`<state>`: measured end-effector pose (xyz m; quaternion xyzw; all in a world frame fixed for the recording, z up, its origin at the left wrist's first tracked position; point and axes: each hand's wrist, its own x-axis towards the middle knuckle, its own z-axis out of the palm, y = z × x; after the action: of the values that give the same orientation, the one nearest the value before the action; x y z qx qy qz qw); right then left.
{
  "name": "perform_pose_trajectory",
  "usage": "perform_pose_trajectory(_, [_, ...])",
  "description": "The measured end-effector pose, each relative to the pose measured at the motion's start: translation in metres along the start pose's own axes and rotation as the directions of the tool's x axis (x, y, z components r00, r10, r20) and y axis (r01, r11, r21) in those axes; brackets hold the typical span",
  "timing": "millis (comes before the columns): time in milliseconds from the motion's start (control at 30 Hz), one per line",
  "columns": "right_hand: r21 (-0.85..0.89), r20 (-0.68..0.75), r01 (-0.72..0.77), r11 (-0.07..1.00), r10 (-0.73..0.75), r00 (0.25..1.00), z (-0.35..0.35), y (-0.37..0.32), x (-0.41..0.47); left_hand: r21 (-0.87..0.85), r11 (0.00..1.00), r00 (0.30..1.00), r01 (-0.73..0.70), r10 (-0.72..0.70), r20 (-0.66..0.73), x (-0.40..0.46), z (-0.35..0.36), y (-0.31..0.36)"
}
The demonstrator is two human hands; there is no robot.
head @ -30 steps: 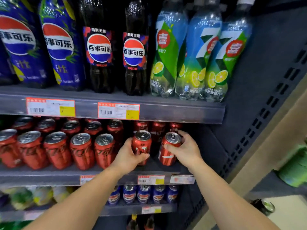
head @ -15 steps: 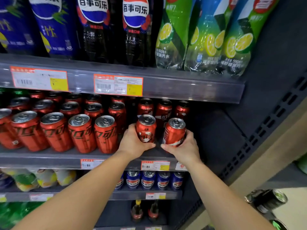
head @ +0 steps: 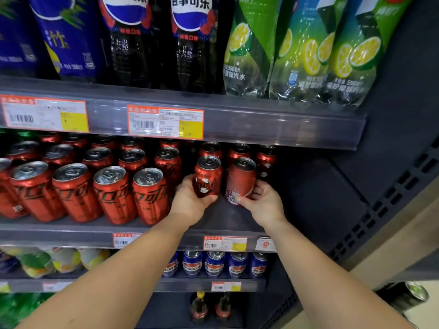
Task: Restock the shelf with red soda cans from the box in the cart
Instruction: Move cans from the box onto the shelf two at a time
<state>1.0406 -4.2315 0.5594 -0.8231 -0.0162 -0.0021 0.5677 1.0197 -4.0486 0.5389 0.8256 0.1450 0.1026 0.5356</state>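
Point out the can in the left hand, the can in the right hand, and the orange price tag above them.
Left-hand can [head: 208,173]: head view, upper red side.
Right-hand can [head: 241,181]: head view, red side.
Orange price tag [head: 165,122]: head view, centre.

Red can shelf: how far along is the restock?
Done: the left of the middle shelf holds rows of red cans. In hand: the left hand and right hand each grip a can at the shelf's right part. Left: bare shelf remains in front and right of them.

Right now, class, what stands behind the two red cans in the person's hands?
Behind the two held cans stand three more red cans in the back row. Only their tops and upper sides show; whatever stands further back is hidden.
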Motion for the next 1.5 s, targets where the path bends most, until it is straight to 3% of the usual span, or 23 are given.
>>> perform_pose_trajectory(267, [0.053,0.044,0.014,0.999,-0.016,0.999,0.008,0.006,0.007,0.028,1.0,0.998,-0.006,0.008,-0.063,0.002,0.006,0.001])
perform_pose_trajectory(667, [-0.131,0.001,0.068,0.989,-0.068,0.998,0.019,0.01,0.016,0.026,0.999,0.991,-0.029,0.033,-0.13,0.009,0.011,0.001])
perform_pose_trajectory(900, [-0.155,-0.082,0.044,0.987,-0.057,0.995,0.021,0.006,0.02,0.001,0.999,0.993,-0.053,0.053,-0.11,0.009,0.009,0.003])
perform_pose_trajectory(1500, [-0.14,-0.033,0.042,0.989,-0.047,0.998,0.024,0.02,0.025,0.016,0.997,0.991,-0.077,0.078,-0.105,0.009,0.009,0.003])
